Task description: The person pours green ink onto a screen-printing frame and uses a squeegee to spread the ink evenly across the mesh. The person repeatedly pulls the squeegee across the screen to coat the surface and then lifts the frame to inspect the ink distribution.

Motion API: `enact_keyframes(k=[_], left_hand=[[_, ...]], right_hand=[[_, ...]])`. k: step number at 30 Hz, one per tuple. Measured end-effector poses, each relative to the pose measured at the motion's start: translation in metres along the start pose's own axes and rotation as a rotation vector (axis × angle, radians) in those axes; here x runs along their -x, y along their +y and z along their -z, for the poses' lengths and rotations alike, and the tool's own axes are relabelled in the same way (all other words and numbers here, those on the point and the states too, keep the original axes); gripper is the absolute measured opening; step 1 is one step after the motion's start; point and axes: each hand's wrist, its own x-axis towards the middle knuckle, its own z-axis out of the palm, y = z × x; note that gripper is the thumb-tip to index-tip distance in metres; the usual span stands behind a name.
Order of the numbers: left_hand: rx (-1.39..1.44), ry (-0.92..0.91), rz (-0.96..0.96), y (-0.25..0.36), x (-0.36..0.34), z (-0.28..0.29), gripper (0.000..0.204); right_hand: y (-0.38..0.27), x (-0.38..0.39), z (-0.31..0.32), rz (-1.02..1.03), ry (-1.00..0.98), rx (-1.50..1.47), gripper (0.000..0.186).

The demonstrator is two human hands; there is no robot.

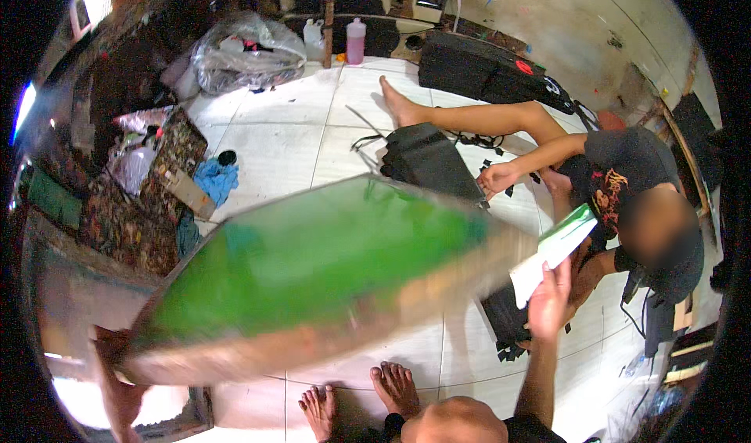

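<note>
Over white floor tiles (282,142), our left hand (123,400) grips one end of the green-faced frame (336,255), probably stiff and best held by its edges, our right hand (550,301) holding a white-green panel (554,247).

White tiled floor (282,142) bears: clear plastic bag (250,56), upper left; bottle of pink liquid (355,44), top centre; crumpled blue cloth (217,181), left; small black scraps (509,191), right of centre.

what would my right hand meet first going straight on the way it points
Beyond the flat white, green-edged tool it holds, your right hand seems lined up with the seated co-worker in a dark printed t-shirt; depth is unclear.
</note>
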Motion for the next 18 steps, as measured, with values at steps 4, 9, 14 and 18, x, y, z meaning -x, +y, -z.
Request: enact_keyframes(k=[4,9,14,18], left_hand=[[-0.005,-0.045,-0.171,0.061,-0.054,-0.013,0.041],[0.065,-0.317,-0.104,0.095,-0.052,-0.065,0.044],[0.12,-0.373,0.099,0.072,-0.039,-0.058,0.046],[0.17,-0.179,0.365,0.022,-0.014,0.014,0.048]], right_hand=[[0.054,0.013,-0.041,0.692,-0.099,0.905,0.032],[0.103,0.018,-0.056,0.707,-0.344,1.096,0.054],[0.121,0.002,-0.024,0.687,-0.39,1.284,0.067],[0.1,-0.019,0.013,0.317,-0.333,1.516,0.044]])
